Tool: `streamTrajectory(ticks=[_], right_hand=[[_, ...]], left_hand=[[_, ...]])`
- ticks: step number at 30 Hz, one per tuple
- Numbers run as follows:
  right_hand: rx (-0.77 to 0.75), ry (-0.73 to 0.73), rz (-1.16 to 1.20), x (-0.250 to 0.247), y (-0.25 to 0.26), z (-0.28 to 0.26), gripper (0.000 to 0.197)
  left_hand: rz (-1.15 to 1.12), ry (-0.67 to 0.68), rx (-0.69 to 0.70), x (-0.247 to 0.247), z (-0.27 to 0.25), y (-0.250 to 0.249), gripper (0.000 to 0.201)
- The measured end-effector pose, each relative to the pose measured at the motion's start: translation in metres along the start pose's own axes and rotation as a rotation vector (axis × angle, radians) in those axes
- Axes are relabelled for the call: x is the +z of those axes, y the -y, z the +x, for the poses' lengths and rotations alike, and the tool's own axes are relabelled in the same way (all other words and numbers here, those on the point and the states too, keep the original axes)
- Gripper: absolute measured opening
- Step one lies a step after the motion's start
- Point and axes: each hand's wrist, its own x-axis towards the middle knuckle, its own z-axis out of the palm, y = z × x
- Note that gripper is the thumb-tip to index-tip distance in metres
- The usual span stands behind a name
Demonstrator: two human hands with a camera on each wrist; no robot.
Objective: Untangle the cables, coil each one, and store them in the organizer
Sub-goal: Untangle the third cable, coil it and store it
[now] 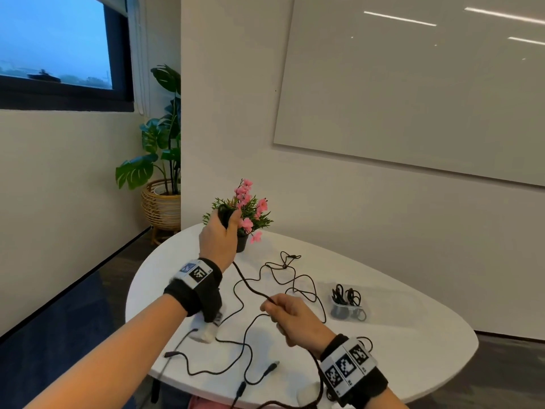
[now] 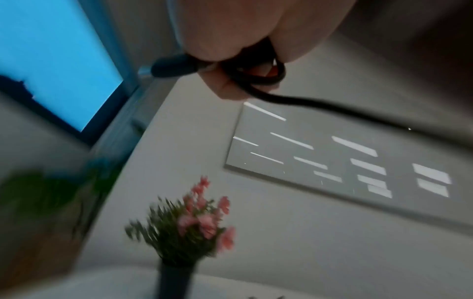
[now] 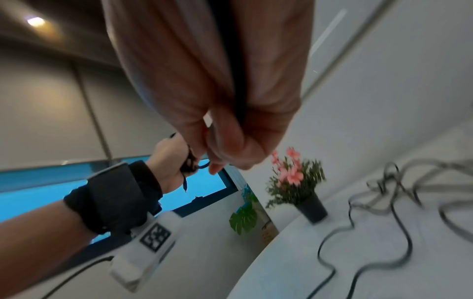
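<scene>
My left hand [image 1: 221,231] is raised above the white table [image 1: 398,329] and grips a small coil of black cable [image 2: 256,72], its plug [image 2: 171,67] sticking out past the fingers. From that coil the thick black cable [image 1: 250,286] runs taut down to my right hand [image 1: 290,315], which pinches it between thumb and fingers [image 3: 225,141]. Thinner black cables [image 1: 290,271] lie tangled on the table beyond and below my hands. A small clear organizer [image 1: 346,309] at the right holds coiled cables.
A black pot of pink flowers [image 1: 246,215] stands at the table's far edge, just behind my left hand. Loose plug ends [image 1: 271,368] lie near the front edge. A whiteboard [image 1: 413,93] hangs on the wall, and a large plant [image 1: 163,143] stands in the corner.
</scene>
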Motion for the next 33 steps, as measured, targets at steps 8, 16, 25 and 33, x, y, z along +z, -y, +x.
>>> streamTrajectory(ticks=[8, 16, 25, 33], right_hand=[[-0.458, -0.360, -0.592, -0.036, 0.000, 0.011, 0.035], [-0.534, -0.534, -0.276, -0.045, -0.003, 0.030, 0.007], [-0.318, -0.473, -0.116, -0.012, -0.025, 0.035, 0.023], [0.001, 0.064, -0.453, 0.034, -0.042, 0.018, 0.064]], left_hand=[[0.471, 0.701, 0.262, -0.011, -0.028, 0.002, 0.053], [0.303, 1.000, 0.205, -0.009, -0.052, -0.005, 0.020], [-0.786, 0.640, -0.344, -0.005, -0.044, -0.009, 0.045], [-0.825, 0.352, -0.424, -0.002, -0.023, -0.025, 0.036]])
